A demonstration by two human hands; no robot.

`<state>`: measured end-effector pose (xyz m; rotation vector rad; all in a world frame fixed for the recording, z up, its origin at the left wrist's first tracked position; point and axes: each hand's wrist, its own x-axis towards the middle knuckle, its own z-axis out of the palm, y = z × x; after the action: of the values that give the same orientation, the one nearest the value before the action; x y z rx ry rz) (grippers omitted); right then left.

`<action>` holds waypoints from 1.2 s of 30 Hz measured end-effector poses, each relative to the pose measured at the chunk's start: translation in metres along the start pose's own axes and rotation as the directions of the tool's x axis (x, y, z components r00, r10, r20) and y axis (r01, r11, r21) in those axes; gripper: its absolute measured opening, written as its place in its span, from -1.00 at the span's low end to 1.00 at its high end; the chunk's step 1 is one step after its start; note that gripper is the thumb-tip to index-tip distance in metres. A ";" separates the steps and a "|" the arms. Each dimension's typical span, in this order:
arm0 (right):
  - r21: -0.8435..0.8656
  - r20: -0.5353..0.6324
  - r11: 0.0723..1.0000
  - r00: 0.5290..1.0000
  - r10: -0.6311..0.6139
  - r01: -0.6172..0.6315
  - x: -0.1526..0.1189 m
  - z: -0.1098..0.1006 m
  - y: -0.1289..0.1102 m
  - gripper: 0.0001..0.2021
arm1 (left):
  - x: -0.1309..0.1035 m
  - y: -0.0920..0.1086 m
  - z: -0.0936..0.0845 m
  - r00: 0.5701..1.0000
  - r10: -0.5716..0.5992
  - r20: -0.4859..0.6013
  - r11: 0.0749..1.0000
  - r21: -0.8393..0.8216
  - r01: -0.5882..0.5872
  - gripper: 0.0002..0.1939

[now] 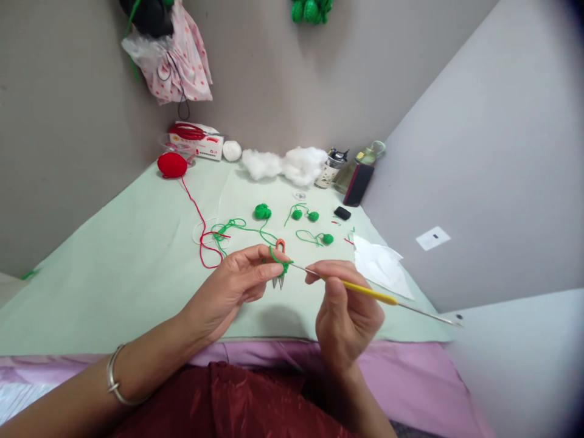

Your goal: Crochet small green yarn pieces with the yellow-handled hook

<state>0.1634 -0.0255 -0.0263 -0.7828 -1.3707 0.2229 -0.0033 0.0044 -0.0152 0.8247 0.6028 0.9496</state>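
L hand (241,274) pinches the green crochet piece (285,267); R hand (349,313), just apart, grips the yellow hook (371,293), tip at the piece. Prob. mid-stitch; next move calls for firm L pinch, slack green yarn (249,229). Scissors (280,244) behind L fingertips. Tabletop (137,274): near edge below wrists, most room L of L hand.

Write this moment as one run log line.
left hand: green crochet piece; right hand: yellow-handled hook, tip at piece; partly hidden: scissors
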 end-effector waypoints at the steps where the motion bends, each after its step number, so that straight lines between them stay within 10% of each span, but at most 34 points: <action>1: -0.019 0.004 1.000 1.000 -0.019 0.019 0.000 0.000 0.000 -0.79 | 0.000 0.000 0.000 1.000 0.000 -0.001 1.000 0.000 0.000 -0.89; 23: -0.317 0.105 0.918 0.970 -0.218 0.240 -0.006 -0.004 -0.001 -0.76 | -0.001 0.000 0.003 0.998 -0.029 0.049 0.999 0.044 0.026 -0.70; 36: -0.014 0.221 0.999 0.974 0.042 -0.040 -0.005 -0.006 0.002 -0.78 | -0.002 0.000 0.003 1.000 0.000 -0.012 0.997 0.081 0.001 -0.35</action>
<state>0.1690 -0.0290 -0.0314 -0.8129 -1.5668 0.3446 -0.0021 0.0018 -0.0139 0.8916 0.6549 0.9352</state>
